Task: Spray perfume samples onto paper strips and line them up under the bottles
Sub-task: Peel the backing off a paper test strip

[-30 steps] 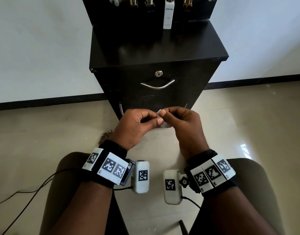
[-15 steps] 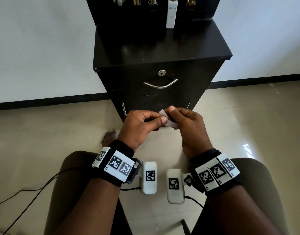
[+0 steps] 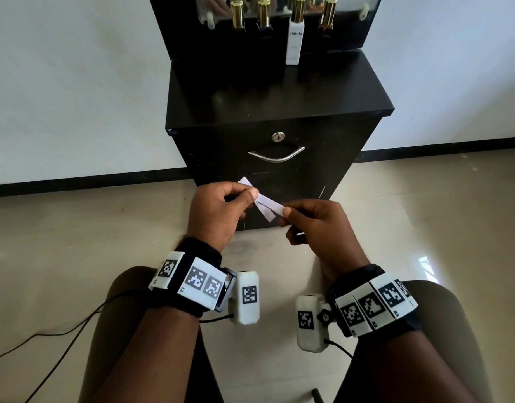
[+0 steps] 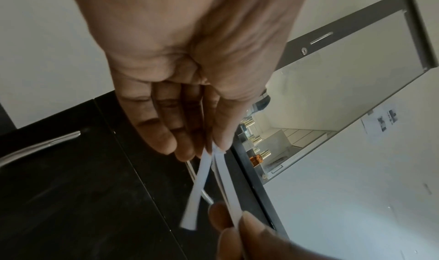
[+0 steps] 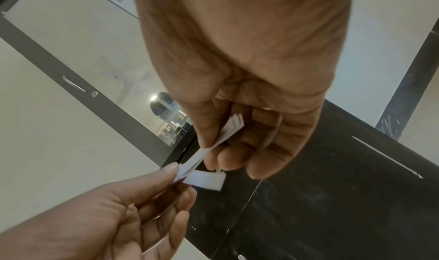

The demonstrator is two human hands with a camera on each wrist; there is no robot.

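Note:
Several white paper strips [image 3: 268, 207] are fanned out between my two hands, in front of the black cabinet's drawer. My left hand [image 3: 251, 196] pinches one end of the strips [image 4: 197, 194] between thumb and fingers. My right hand [image 3: 288, 214] pinches the other end of one strip [image 5: 199, 157], and more paper shows tucked under its thumb. A white perfume bottle [image 3: 294, 39] with a gold cap stands at the back of the cabinet top [image 3: 279, 94]. Dark bottles with gold caps [image 3: 263, 16] stand on both sides of it.
The cabinet has a lock and a metal drawer handle [image 3: 276, 155] just above my hands. A mirror [image 3: 279, 7] stands behind the bottles. My knees sit below on a tiled floor [image 3: 76, 242], and a black cable [image 3: 47, 335] trails to the left.
My hands have drawn apart, the right one moving right and down, so the strips now fan out between them. The view has tilted up and shows more of the bottles.

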